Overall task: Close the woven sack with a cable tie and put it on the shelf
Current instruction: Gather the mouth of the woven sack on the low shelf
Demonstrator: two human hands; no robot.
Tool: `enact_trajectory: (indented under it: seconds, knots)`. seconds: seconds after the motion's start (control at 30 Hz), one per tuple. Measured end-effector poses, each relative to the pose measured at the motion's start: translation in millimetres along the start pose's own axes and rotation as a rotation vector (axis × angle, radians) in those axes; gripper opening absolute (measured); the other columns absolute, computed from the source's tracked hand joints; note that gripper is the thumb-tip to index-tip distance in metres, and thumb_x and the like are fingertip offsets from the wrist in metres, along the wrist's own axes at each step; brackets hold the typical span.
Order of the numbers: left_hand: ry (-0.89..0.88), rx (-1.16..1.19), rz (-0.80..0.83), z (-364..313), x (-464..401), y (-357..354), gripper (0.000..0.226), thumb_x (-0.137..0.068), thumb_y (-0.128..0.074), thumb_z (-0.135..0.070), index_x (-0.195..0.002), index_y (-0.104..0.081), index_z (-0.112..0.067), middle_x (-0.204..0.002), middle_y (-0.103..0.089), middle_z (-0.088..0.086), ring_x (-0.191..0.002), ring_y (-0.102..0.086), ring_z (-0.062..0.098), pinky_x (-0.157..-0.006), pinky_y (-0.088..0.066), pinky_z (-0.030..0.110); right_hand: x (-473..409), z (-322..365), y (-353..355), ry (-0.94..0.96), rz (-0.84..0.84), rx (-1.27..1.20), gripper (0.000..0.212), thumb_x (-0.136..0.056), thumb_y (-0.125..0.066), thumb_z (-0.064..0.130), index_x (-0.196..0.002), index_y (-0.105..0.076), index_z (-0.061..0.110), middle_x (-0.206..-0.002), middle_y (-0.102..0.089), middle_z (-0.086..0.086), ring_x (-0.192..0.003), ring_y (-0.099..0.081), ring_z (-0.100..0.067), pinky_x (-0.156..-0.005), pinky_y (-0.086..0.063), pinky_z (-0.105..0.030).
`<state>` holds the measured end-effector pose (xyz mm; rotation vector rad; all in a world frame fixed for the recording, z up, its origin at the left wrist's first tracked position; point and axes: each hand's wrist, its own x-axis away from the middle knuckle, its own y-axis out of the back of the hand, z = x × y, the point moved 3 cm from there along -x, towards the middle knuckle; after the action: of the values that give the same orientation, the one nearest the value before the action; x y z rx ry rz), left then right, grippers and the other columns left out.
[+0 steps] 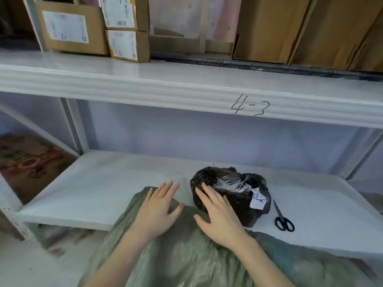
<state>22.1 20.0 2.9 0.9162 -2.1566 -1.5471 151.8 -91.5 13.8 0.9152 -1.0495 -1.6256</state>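
Plainly the biggest thing here is the white shelf (pixel 103 183), a lower board with an upper board (pixel 145 83) above it marked "4-3" and loaded with cardboard boxes (pixel 72 30). Next in size is the woven sack (pixel 186 255), grey-green, slumped from the bottom of the view up over the front lip of the lower board, so that its top end lies on the shelf and its bulk hangs off toward the person. It looks soft and loose-skinned; the weave creases and folds under the palms, and I would judge it limp rather than stiff, likely a bit slick, and heavy or light according to a filling that cannot be seen. The mouth is not clearly in view, perhaps tucked under the hands, and no tie shows on it.

The left hand (pixel 157 208) lies flat on the sack's top end, fingers straight and spread, holding nothing. The right hand (pixel 219 216) is likewise flat and spread on the cloth, gripping nothing, its fingertips reaching against the black plastic bag (pixel 248 204) just beside the sack.

That bag stands open on the board and holds a bundle of white cable ties (pixel 230 184); a paper label (pixel 258 201) hangs on its side. Black-handled scissors (pixel 283 218) lie just right of it.

To close the sack, the cloth near the mouth should be gathered into one neck and pinched hard, since loose weave will spring open.
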Motion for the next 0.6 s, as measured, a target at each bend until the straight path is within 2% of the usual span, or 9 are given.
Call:
enact_trajectory:
  seconds: [0.07, 0.13, 0.33, 0.47, 0.53, 0.6]
  knots:
    - [0.022, 0.001, 0.021, 7.2, -18.5, -16.8, 0.066, -0.090, -0.026, -0.059, -0.148, -0.020, -0.029, -0.159, -0.016, -0.006, -0.147, -0.010, 0.011, -0.118, -0.004, 0.035, -14.3, -9.8, -16.1, -0.012, 0.051, -0.012, 0.064, -0.094, -0.043, 0.039, -0.149, -0.013, 0.027, -0.160, 0.001, 0.009, -0.146, 0.002, -0.009, -0.119, -0.005, -0.042]
    - [0.029, -0.036, 0.067, 13.5, -35.7, -30.7, 0.055, -0.096, -0.033, -0.049, -0.146, -0.027, -0.028, -0.158, -0.021, -0.005, -0.146, -0.016, 0.012, -0.118, -0.006, 0.036, -27.2, -19.5, -31.4, -0.030, 0.096, -0.011, 0.061, -0.095, -0.043, 0.035, -0.149, -0.016, 0.025, -0.160, -0.002, 0.007, -0.147, 0.000, -0.011, -0.119, -0.006, -0.043]
    - [0.032, -0.149, 0.161, 23.7, -56.2, -74.2, 0.054, -0.095, -0.031, -0.051, -0.146, -0.022, -0.036, -0.157, -0.022, -0.010, -0.141, -0.026, 0.021, -0.109, -0.023, 0.042, -53.8, -42.5, -79.7, -0.046, 0.131, -0.054, 0.055, -0.097, -0.038, 0.027, -0.149, -0.018, 0.023, -0.160, -0.007, 0.005, -0.146, -0.006, -0.012, -0.119, -0.004, -0.042]
    - [-0.007, -0.208, 0.139, 28.4, -55.7, -95.8, 0.057, -0.093, -0.025, -0.053, -0.146, -0.025, -0.032, -0.149, -0.039, -0.011, -0.134, -0.031, 0.019, -0.103, -0.025, 0.039, -57.0, -50.0, -100.1, -0.076, 0.152, -0.106, 0.052, -0.099, -0.033, 0.031, -0.149, -0.019, 0.023, -0.159, -0.011, 0.006, -0.146, -0.009, -0.012, -0.119, -0.004, -0.043]
    - [-0.021, -0.193, 0.121, 31.5, -55.0, -100.5, 0.058, -0.091, -0.025, -0.053, -0.143, -0.033, -0.028, -0.143, -0.049, -0.007, -0.133, -0.033, 0.017, -0.107, -0.022, 0.036, -57.5, -52.6, -108.3, -0.090, 0.173, -0.097, 0.052, -0.099, -0.032, 0.034, -0.148, -0.019, 0.024, -0.159, -0.013, 0.006, -0.145, -0.014, -0.013, -0.119, -0.006, -0.046]
    - [-0.025, -0.139, 0.112, 34.6, -54.7, -103.1, 0.048, -0.096, -0.033, -0.046, -0.137, -0.044, -0.023, -0.136, -0.055, -0.001, -0.131, -0.040, 0.017, -0.112, -0.017, 0.034, -58.5, -52.8, -113.3, -0.102, 0.192, -0.090, 0.052, -0.099, -0.030, 0.036, -0.148, -0.019, 0.025, -0.159, -0.015, 0.006, -0.143, -0.023, -0.017, -0.118, -0.008, -0.050]
